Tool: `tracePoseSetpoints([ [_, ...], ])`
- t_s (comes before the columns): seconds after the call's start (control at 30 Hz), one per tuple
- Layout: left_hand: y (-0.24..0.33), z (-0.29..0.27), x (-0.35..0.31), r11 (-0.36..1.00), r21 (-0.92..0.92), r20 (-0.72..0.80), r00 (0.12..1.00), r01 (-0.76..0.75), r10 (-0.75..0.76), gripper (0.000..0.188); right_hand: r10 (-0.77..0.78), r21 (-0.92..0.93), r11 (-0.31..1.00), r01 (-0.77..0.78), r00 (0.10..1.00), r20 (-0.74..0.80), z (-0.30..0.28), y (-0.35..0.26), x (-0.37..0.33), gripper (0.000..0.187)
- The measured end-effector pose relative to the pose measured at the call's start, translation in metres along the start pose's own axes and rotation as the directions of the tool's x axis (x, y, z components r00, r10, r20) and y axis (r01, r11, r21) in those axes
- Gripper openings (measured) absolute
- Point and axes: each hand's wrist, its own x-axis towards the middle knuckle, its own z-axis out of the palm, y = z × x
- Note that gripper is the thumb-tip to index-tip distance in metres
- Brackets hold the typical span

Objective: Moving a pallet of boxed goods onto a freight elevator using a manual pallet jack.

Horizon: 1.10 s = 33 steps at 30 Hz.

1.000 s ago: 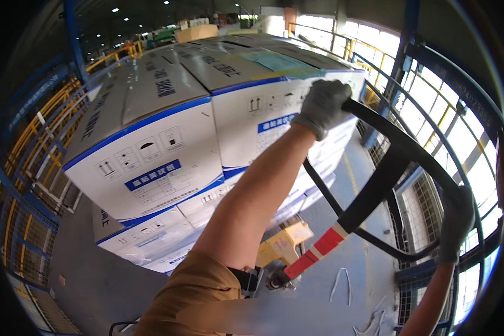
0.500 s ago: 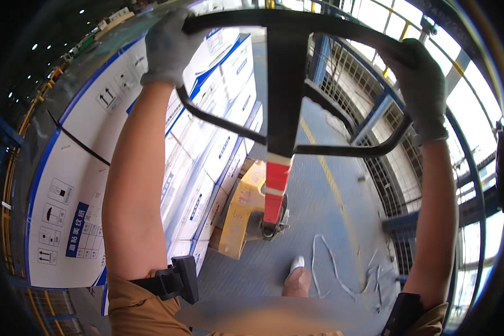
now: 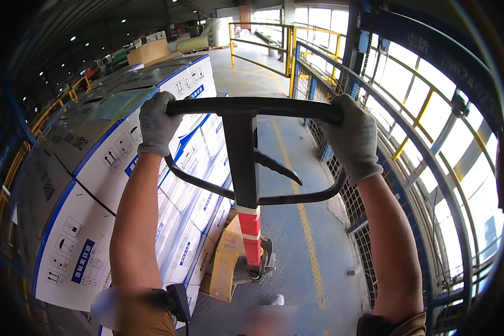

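Both hands wear grey gloves and grip the top bar of a black pallet jack handle [image 3: 242, 151]. My left hand [image 3: 159, 122] is wrapped round the bar's left corner, close to the stacked cartons. Round the right corner my right hand [image 3: 353, 135] is closed, near the mesh fence. A black lever [image 3: 278, 167] sticks out of the handle's middle, untouched by either hand. Below, the red-and-white banded shaft [image 3: 250, 237] runs down to the yellow pallet jack body [image 3: 227, 260], which is partly hidden by the shaft and the cartons.
White cartons with blue edges [image 3: 103, 168] stand stacked along my left. A mesh fence with blue posts [image 3: 366, 263] runs down my right. A yellow line [image 3: 305, 224] marks the blue-grey floor. Farther ahead stands a yellow railing [image 3: 260, 50].
The handle with both hands now sits lower in the view and a little left. More of the far floor and the yellow railing has come into view. Both hands keep their grip.
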Motion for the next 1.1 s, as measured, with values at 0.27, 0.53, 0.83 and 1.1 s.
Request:
tracePoseSetpoints([
  [0.27,-0.016,0.021,0.039,1.0,-0.013,0.002,1.0,-0.014,0.014,0.028,0.052,0.035,0.998,-0.054,0.997,0.058,0.021,0.02,0.058,0.021],
  [0.53,-0.056,0.011,0.044,0.996,0.084,-0.02,0.999,0.042,-0.04,0.024,-0.059,0.016,0.998,0.058,0.997,0.046,0.07,0.011,0.097,0.018],
  [0.83,-0.103,0.016,0.057,0.959,0.259,0.033,0.992,0.111,-0.124,0.028,-0.242,0.19,0.955,0.227,0.968,0.061,0.137,0.001,0.162,0.023],
  [1.1,-0.109,0.033,0.078,0.91,0.368,-0.01,0.98,0.189,-0.199,0.026,-0.28,0.337,0.916,0.216,0.948,0.155,0.193,0.013,0.224,0.021],
])
